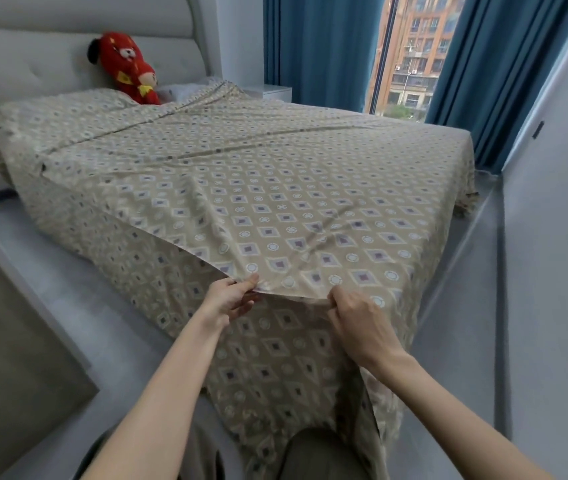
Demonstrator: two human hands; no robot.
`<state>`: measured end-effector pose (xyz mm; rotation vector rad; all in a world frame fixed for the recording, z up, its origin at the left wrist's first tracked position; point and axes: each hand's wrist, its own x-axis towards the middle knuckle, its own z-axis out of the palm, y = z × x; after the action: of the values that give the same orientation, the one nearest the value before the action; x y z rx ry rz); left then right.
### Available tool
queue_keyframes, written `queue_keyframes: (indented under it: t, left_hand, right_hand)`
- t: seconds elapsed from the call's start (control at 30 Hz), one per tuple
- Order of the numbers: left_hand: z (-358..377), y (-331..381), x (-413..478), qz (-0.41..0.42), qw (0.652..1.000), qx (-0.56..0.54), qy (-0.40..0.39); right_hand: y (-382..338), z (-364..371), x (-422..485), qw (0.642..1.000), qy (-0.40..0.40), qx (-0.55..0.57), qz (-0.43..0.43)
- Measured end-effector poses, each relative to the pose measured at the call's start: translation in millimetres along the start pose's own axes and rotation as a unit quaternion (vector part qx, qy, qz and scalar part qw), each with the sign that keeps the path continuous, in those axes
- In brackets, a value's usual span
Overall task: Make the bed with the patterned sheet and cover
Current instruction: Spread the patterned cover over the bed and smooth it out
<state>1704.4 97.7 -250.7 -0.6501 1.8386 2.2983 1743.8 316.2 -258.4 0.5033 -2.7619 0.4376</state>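
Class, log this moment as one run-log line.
left hand: pinches edge of beige diamond-patterned fabric cover | right hand: grips same edge | cover: lifted at near corner | red plush toy: by grey padded headboard

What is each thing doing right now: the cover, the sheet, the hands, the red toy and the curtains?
Cover: spread out, wrinkled, near edge lifted.
Sheet: hanging down below the cover's edge.
Left hand: pinches the cover's edge.
Right hand: grips the cover's edge.
Red toy: propped against the headboard.
Curtains: pulled apart, window showing.
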Motion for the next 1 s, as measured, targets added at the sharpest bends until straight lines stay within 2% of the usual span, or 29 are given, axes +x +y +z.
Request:
queue_keyframes:
  t: [0.13, 0.37, 0.53, 0.63, 0.8, 0.87, 1.0]
  left_hand:
    - [0.8, -1.1, -7.3, -0.008, 1.0, 0.016, -0.017]
    - [-4.7, -7.0, -14.2, -0.021, 0.992, 0.12, -0.036]
    - [-10.1, -11.0, -15.7, -0.078, 0.984, 0.155, -0.045]
    - [-8.5, -15.4, -14.2, -0.104, 0.982, 0.149, -0.047]
    - [-6.5, -19.3, -10.5, -0.112, 0.982, 0.146, -0.049]
    - [-8.0, -19.5, -9.0, -0.12, 0.982, 0.137, -0.051]
    - [-10.5, -17.9, -8.4, -0.124, 0.982, 0.131, -0.055]
  right_hand:
    - [-2.3, -10.2, -1.9, 1.0, 0.0, -0.017, 0.018]
    - [-0.1, -14.1, -17.0, 0.992, -0.093, 0.064, 0.055]
    - [0.3, -1.3, -18.4, 0.982, -0.175, 0.043, 0.05]
    - [6.3, 5.6, -17.8, 0.98, -0.186, 0.043, 0.048]
    - [12.7, 13.6, -31.5, 0.992, -0.119, -0.038, -0.016]
    - [17.6, 16.9, -39.1, 0.992, -0.055, -0.099, -0.048]
    - [38.7, 15.1, -51.0, 0.989, 0.103, -0.105, 0.028]
